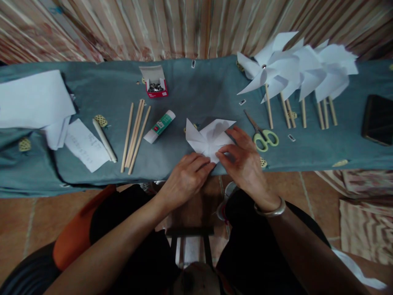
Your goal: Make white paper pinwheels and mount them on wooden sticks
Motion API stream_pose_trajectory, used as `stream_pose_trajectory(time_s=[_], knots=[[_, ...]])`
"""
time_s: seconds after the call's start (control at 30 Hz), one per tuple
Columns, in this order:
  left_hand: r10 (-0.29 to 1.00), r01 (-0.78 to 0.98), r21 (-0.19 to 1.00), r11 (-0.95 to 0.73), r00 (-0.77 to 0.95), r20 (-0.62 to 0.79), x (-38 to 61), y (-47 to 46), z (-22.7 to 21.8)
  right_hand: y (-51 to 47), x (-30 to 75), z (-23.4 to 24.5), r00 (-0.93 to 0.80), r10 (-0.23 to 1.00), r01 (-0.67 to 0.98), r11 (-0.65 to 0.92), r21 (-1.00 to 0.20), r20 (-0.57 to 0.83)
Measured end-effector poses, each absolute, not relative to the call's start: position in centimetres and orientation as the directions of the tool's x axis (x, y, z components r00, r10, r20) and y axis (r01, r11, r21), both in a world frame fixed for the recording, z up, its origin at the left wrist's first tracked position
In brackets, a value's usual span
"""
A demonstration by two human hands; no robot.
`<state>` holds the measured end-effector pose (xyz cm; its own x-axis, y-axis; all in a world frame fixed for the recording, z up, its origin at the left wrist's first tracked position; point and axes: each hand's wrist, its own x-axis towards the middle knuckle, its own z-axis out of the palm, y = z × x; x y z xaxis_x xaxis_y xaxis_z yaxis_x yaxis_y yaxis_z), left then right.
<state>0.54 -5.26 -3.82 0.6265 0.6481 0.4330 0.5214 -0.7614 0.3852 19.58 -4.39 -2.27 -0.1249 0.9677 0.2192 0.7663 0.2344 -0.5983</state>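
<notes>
At the near edge of the cloth-covered desk [196, 82] lies a partly folded white paper [206, 137], held under both hands. Left hand [187, 177]: grip loose, bent fingertips pressing the paper's near corner. Right hand [245, 162]: grip closed on a flap of the paper, thumb and fingers pinching it. Just right of this hand lie green-handled scissors [264, 137]. To the left are a glue stick [159, 126], whose green label is too small to read, and loose wooden sticks [135, 133]. A red box [156, 87] of metal pins stands farther back, and finished pinwheels [294, 69] lie at right rear. Faint writing on a paper slip [84, 144] is illegible.
</notes>
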Motion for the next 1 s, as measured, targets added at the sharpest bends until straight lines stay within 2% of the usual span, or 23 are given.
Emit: stream_pose_trajectory(time_s=[0.4,0.73,1.0], knots=[[0.664,0.523,0.411,-0.747,0.625,0.410,0.6,-5.2,-4.0,-4.3,19.8,-3.7,-0.185,0.909,0.805,0.358,-0.473,0.373],[0.672,0.523,0.428,-0.737,0.632,0.386,0.5,-5.1,-4.0,-4.5,19.6,-3.7,-0.228,0.907,0.822,0.374,-0.429,0.353],[0.673,0.521,0.434,-0.735,0.636,0.377,0.5,-5.0,-3.9,-4.6,19.6,-3.5,-0.310,0.917,0.842,0.387,-0.375,0.251]])
